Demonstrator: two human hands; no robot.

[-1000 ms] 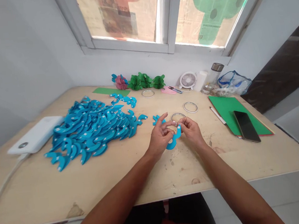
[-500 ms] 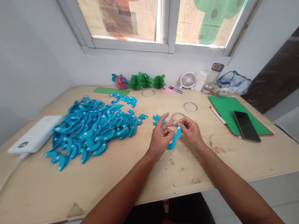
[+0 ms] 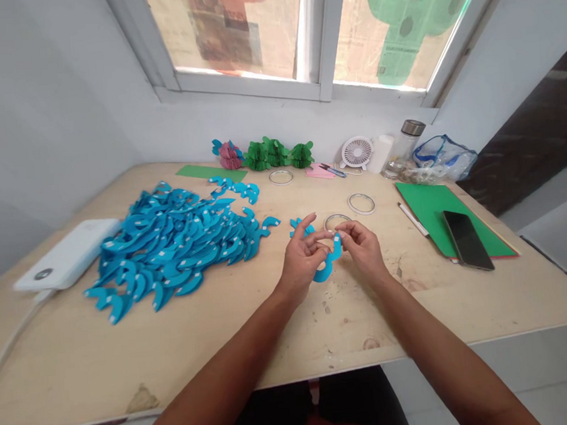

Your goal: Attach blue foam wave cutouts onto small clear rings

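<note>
A curved blue paper piece point(image 3: 323, 272) with a white square at its upper end is held between my two hands above the table. My left hand point(image 3: 301, 260) pinches it between thumb and fingers, with the index finger lifted. The fingertips of my right hand point(image 3: 363, 248) are closed at the white-marked end. Just behind my left hand lies a small group of blue paper pieces point(image 3: 295, 227), partly covered by it. A roll of narrow tape point(image 3: 336, 220) lies right behind my fingers. To the left spreads a large heap of blue paper pieces point(image 3: 181, 238) with white squares.
A white power bank point(image 3: 71, 254) with a cable lies at the left. Another tape roll point(image 3: 361, 204), a pen point(image 3: 413, 219), green sheets point(image 3: 425, 210) and a phone point(image 3: 467, 239) are at the right. Green paper shapes point(image 3: 275, 152), a small fan point(image 3: 357, 152) and a bottle point(image 3: 409, 139) stand along the back.
The blue paper piece has shifted slightly left and turned a little between my fingers. Both hands stay almost in the same place.
</note>
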